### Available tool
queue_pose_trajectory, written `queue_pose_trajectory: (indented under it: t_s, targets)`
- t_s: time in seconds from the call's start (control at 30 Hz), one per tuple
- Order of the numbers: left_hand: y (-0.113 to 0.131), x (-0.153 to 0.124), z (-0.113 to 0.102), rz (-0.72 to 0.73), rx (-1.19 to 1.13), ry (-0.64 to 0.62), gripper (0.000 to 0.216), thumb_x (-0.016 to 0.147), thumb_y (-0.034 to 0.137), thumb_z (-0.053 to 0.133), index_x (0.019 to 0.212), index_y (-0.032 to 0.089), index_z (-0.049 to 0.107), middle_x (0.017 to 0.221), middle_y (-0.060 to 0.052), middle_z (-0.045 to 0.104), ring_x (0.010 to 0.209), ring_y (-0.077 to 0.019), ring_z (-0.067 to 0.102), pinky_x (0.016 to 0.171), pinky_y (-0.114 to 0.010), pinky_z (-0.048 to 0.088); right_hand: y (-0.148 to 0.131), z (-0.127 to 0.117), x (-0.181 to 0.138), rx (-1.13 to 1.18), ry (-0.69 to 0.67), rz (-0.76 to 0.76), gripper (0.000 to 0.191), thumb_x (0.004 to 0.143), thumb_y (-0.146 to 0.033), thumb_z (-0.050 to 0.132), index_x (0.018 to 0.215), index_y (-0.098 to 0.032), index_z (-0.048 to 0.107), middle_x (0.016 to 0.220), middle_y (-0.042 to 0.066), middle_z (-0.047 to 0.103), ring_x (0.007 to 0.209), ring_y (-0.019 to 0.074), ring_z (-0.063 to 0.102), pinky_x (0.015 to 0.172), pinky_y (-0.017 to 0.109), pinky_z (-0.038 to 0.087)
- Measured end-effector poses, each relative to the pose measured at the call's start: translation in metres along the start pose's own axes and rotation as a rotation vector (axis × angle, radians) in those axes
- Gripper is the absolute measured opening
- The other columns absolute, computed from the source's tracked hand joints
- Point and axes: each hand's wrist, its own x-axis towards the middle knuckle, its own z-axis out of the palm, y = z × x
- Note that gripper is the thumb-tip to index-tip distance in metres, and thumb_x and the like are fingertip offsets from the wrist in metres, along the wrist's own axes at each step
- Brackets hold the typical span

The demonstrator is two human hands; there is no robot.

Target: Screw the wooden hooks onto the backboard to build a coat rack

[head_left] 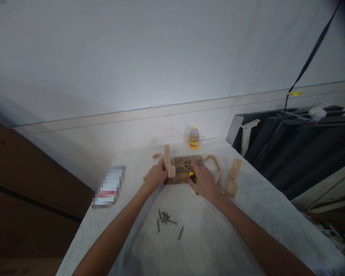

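My left hand (155, 175) is closed at the left end of a brown wooden board (181, 177) with dark printed markings. Its fingertips press beside an upright light wooden piece (167, 155) with a block at its lower end. My right hand (203, 183) grips a yellow-and-black screwdriver (192, 176) over the board, its tip end near the printed side. Curved wooden pieces stick out on both sides, the left one (157, 155) partly hidden by my hand and the right one (217, 165) beyond my right fingers.
A separate wooden piece (233, 178) lies right of my right hand. Several screws (165, 217) are scattered on the white cloth (207, 237) in front. A yellow-based container (194, 138) stands by the wall. A pixelated flat object (109, 188) lies left; dark panels (270, 142) lean right.
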Motion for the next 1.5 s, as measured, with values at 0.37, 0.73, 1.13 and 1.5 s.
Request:
queue_pose_trajectory:
  t_s: [0.37,0.73,1.13,1.5]
  targets:
    - [0.000,0.001,0.014,0.093,-0.340,0.008,0.045,0.068,0.017,0.063,0.112,0.015,0.053,0.111,-0.013,0.064,0.106,-0.0287,0.059,0.089,-0.038,0.045,0.010,0.015,0.005,0.220,0.104,0.161,0.028,0.077,-0.022,0.057,0.105,-0.019,0.056,0.083,0.003,0.066,0.086,0.0246,0.061,0.091,0.061,0.036]
    - [-0.006,0.025,0.018,-0.009,-0.789,-0.138,0.044,0.053,0.013,0.073,0.094,0.014,0.056,0.088,-0.009,0.067,0.085,-0.0247,0.064,0.079,-0.040,0.051,0.026,0.021,0.012,0.503,0.228,0.235,0.032,0.088,-0.032,0.054,0.116,-0.016,0.054,0.112,0.007,0.060,0.092,0.0183,0.061,0.077,0.039,0.053]
    - [-0.037,-0.022,0.009,0.040,-1.147,-0.128,0.060,0.053,0.028,0.081,0.100,0.020,0.045,0.100,-0.002,0.064,0.088,-0.0163,0.063,0.080,-0.031,0.051,0.014,0.020,0.008,0.504,0.404,0.097,0.038,0.082,-0.023,0.046,0.118,-0.016,0.052,0.101,0.011,0.062,0.093,0.0224,0.058,0.083,0.041,0.049]
    - [-0.042,-0.027,0.018,0.102,-1.220,-0.096,0.065,0.057,0.026,0.081,0.109,0.021,0.044,0.111,-0.006,0.064,0.100,-0.0211,0.063,0.089,-0.036,0.050,0.039,0.029,0.017,0.311,0.520,0.162,0.055,0.080,-0.015,0.037,0.134,-0.010,0.040,0.118,0.020,0.052,0.118,0.0316,0.045,0.097,0.058,0.036]
